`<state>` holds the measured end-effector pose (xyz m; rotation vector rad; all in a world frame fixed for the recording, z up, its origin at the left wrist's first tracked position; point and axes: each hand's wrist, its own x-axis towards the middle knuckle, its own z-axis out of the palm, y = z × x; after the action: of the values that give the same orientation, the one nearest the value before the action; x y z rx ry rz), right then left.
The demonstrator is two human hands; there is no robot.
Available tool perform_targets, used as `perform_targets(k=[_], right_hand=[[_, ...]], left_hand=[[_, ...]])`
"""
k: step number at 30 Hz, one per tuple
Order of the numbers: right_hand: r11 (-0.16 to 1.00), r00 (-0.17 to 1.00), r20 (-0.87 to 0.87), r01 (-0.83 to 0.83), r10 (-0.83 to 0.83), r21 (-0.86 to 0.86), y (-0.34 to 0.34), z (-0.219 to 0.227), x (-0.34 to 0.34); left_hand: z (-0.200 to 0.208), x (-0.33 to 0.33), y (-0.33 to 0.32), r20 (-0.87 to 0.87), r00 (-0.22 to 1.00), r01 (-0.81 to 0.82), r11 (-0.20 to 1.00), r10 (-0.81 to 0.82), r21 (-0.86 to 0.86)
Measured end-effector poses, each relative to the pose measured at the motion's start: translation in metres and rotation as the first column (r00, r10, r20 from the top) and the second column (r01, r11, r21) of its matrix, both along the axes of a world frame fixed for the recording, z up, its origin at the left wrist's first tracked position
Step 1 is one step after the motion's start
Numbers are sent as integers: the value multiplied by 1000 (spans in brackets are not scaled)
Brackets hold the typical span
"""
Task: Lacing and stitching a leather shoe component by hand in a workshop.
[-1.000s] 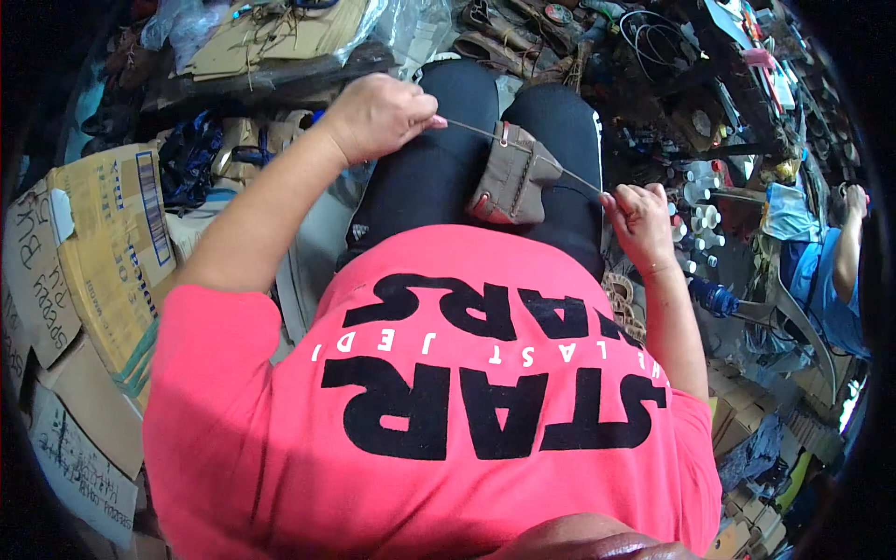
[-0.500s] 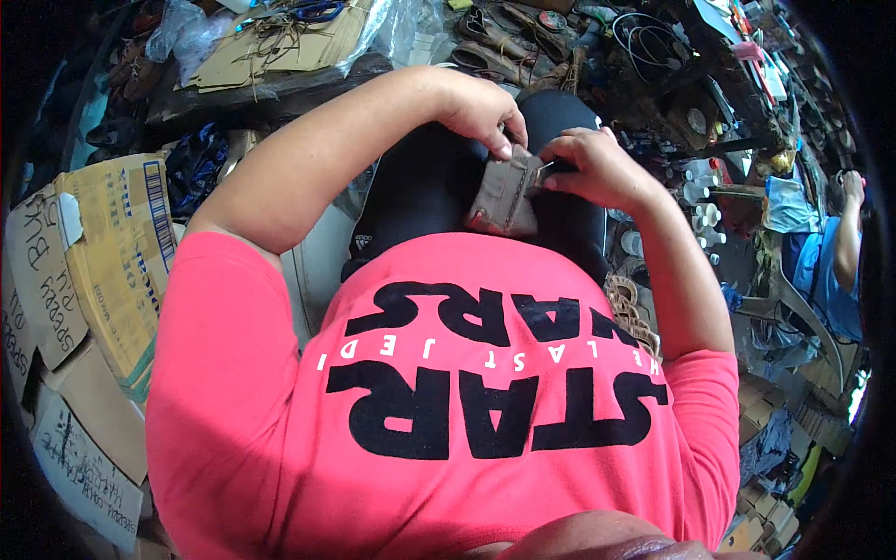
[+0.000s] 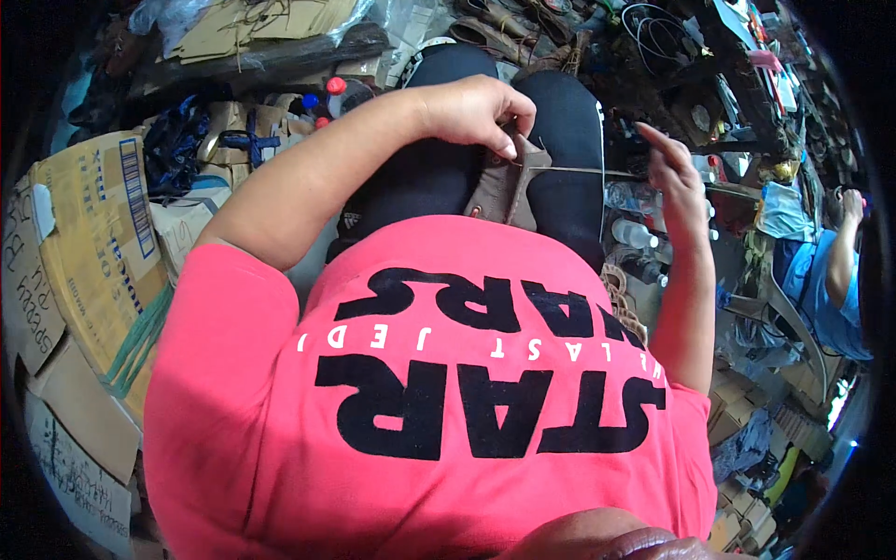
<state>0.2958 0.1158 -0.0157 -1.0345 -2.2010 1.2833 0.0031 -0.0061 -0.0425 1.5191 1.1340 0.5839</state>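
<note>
A brown leather piece [image 3: 502,189], with stitching and a small eyelet, lies over my thighs. It looks like part of a shoe upper, though its whole shape is hidden. My left hand [image 3: 487,114] pinches its far edge between thumb and fingers. From the leather's right side a thin pale cord [image 3: 590,171] stretches taut across my right thigh. My right hand [image 3: 681,182] is out to the right at the cord's other end, index finger pointing away and the other fingers curled in. Exactly how those fingers grip the cord is hard to see.
Cardboard boxes [image 3: 98,224] stand at my left. Clear plastic bottles [image 3: 635,233] stand beside my right leg, and a red-capped bottle [image 3: 338,89] is beyond my left arm. Worn shoes [image 3: 499,37] lie ahead. Another person in blue [image 3: 831,280] sits at the far right.
My right hand has moved away from the leather to the right, drawing the cord out straight. My left hand still holds the leather, which is now turned and folded narrower.
</note>
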Motion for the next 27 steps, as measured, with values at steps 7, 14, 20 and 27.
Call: perform_targets(k=[7,14,20,27], right_hand=[[928,983,88,-179,159,327,-67,12,-22],[882,972,174,-219,159,417,-72,3,-41],[873,952,213,-291,222,391,-68,6,-51],[827,903,324,-400,281,396,-63,21,-60]], left_hand=[[-2,-4,3,-23,999,31,999,-30,11],[-2,-3,-1,-8,1000,-7,999,7,31],[-1,-3,-3,58,998,-9,1000,9,7],[2,-2,-5,59,998,-28,1000,28,-8]])
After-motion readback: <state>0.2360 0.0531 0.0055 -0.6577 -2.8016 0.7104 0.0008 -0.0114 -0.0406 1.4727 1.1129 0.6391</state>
